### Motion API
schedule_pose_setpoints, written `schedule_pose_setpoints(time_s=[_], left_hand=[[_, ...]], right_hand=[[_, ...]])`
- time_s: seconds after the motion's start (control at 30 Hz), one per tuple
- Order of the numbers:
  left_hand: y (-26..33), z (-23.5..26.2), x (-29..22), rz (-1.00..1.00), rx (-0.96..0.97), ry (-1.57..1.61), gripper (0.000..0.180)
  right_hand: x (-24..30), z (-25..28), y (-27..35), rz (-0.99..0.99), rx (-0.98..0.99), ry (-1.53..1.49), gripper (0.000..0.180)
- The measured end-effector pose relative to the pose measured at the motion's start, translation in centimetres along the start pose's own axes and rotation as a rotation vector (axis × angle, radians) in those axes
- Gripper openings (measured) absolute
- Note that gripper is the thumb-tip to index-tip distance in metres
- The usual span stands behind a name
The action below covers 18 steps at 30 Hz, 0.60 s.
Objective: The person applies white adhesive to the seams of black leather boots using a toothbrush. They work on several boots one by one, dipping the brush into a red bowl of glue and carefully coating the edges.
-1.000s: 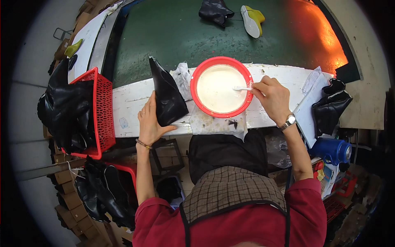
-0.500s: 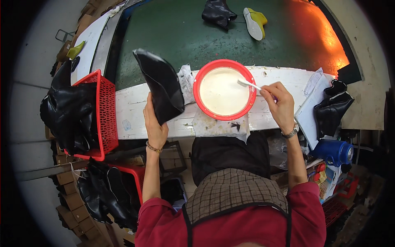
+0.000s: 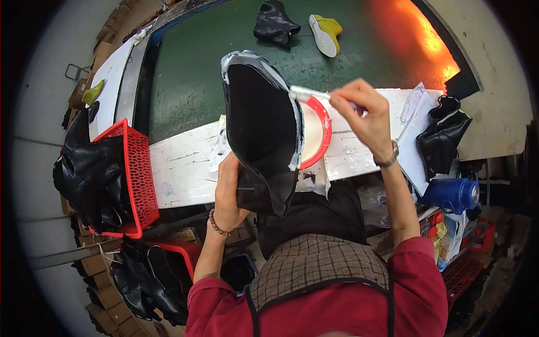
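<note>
A black leather boot upper (image 3: 259, 126) is held up by my left hand (image 3: 227, 194), whose fingers grip its lower left side. Its wide opening faces me, and a white wet coating lines the top and right edge. My right hand (image 3: 365, 115) pinches the handle of a toothbrush-like brush (image 3: 314, 93). The white-smeared bristle end meets the upper's right edge. Behind the upper, partly hidden by it, stands a red bowl (image 3: 325, 126) holding creamy white liquid (image 3: 310, 132).
A red basket (image 3: 141, 174) of black boot uppers stands at left, with more uppers (image 3: 149, 275) below. On the green surface (image 3: 196, 67) lie a black boot (image 3: 274, 23) and a yellow shoe form (image 3: 325, 35). Another black upper (image 3: 443, 135) and a blue flask (image 3: 452, 195) are at right.
The boot upper has come right and turned its opening toward me, now covering part of the bowl. My right hand has lifted the brush from the bowl to the upper's edge.
</note>
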<state>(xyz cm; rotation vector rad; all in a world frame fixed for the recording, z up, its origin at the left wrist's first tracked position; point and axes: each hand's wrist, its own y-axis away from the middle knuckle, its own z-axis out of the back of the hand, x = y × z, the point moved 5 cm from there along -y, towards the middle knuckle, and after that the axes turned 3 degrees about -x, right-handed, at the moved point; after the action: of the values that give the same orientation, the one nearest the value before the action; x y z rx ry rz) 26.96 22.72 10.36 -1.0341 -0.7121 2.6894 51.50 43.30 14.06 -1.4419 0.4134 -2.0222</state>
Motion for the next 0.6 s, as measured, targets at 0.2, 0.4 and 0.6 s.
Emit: schedule_pose_setpoints(time_s=[0.2, 0.4, 0.6], left_hand=[[-1.0, 0.2, 0.4, 0.027, -0.092, -0.044, 0.091], [-1.9, 0.1, 0.9, 0.069, -0.184, -0.019, 0.09], [-2.2, -0.2, 0.8, 0.043, -0.228, 0.078, 0.089]], right_hand=[[2.2, 0.3, -1.1, 0.219, -0.037, 0.016, 0.019], [2.7, -0.7, 3.0, 0.08, 0.115, -0.148, 0.018], [3.5, 0.0, 1.2, 0.179, 0.033, -0.073, 0.021]])
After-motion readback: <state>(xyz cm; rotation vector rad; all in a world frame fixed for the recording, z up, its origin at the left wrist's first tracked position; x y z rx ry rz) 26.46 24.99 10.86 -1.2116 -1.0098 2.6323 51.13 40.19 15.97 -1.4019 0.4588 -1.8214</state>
